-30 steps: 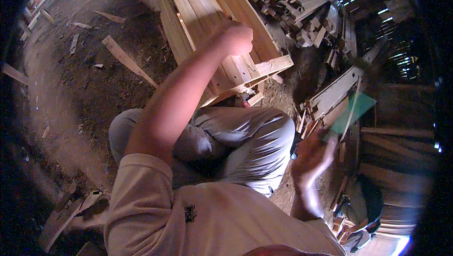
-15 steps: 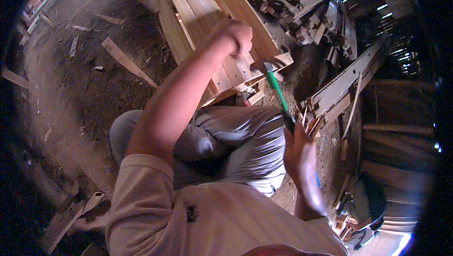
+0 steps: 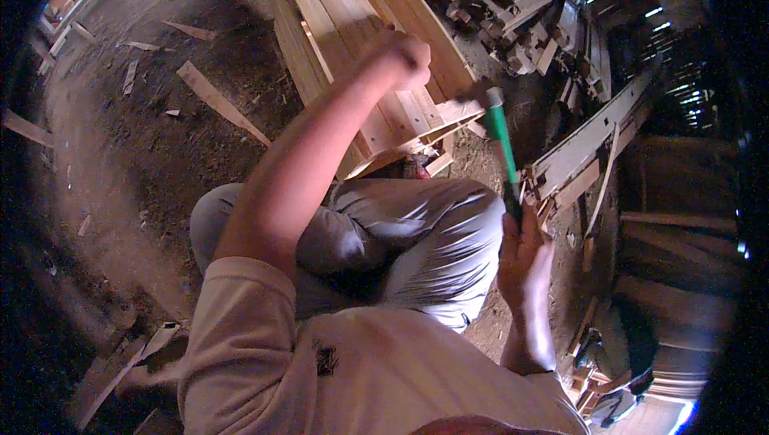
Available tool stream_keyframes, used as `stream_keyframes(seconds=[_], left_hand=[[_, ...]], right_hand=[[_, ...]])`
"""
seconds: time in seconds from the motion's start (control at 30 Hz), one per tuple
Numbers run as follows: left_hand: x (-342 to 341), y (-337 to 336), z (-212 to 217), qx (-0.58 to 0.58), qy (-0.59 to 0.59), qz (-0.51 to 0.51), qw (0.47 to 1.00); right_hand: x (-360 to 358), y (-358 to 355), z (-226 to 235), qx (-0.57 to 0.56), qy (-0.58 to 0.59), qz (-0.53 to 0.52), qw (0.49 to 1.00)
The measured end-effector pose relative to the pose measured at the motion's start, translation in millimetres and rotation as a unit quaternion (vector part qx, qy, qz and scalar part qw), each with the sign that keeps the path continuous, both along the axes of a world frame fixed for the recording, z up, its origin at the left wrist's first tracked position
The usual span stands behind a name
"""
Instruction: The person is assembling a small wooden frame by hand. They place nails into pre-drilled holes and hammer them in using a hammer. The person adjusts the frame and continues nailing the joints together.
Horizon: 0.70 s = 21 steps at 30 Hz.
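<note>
A slatted wooden crate (image 3: pixel 336 18) lies on the dirt floor in front of my knees. My left hand (image 3: pixel 400 54) is closed on the upper side of the crate's near end, steadying it. My right hand (image 3: pixel 525 255) grips a green-handled hammer (image 3: pixel 503 142) by its dark lower grip. The hammer's head (image 3: pixel 481 92) points up and left, close to the crate's near right corner (image 3: pixel 460 110). I am crouching, grey trousers below my arms.
A heap of short wood offcuts (image 3: pixel 513 2) lies behind the crate at upper right. Long boards (image 3: pixel 589 147) lean at the right. Loose slats (image 3: pixel 212 98) and splinters are scattered on the dirt floor at the left. More scraps (image 3: pixel 120 363) lie at lower left.
My right hand has taken up the green-handled hammer and swung it up and left toward the crate's near right corner. My left hand has kept its hold on the crate.
</note>
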<state>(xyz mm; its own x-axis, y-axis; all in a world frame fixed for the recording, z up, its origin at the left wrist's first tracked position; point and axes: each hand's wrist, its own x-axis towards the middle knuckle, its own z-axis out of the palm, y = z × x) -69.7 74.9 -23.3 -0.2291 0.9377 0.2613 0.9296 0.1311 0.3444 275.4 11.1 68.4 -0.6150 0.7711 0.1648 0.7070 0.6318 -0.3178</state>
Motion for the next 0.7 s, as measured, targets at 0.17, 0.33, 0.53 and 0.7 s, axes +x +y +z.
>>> stream_keyframes(seconds=[0.17, 0.33, 0.53, 0.7], left_hand=[[-9, 22, -24, -0.039, -0.041, -0.014, 0.998], [-2, 8, 6, -0.065, 0.006, -0.011, 0.998], [-8, 23, -24, -0.044, -0.025, 0.021, 0.998], [-7, 17, -9, -0.065, -0.007, -0.031, 0.997]], right_hand=[[-4, -5, 2, 0.005, 0.136, -0.042, 0.990], [-5, -1, -14, -0.044, -0.040, 0.005, 0.998], [-9, -15, -2, -0.003, 0.083, 0.008, 0.996], [-3, 9, -17, -0.020, -0.068, 0.102, 0.992]])
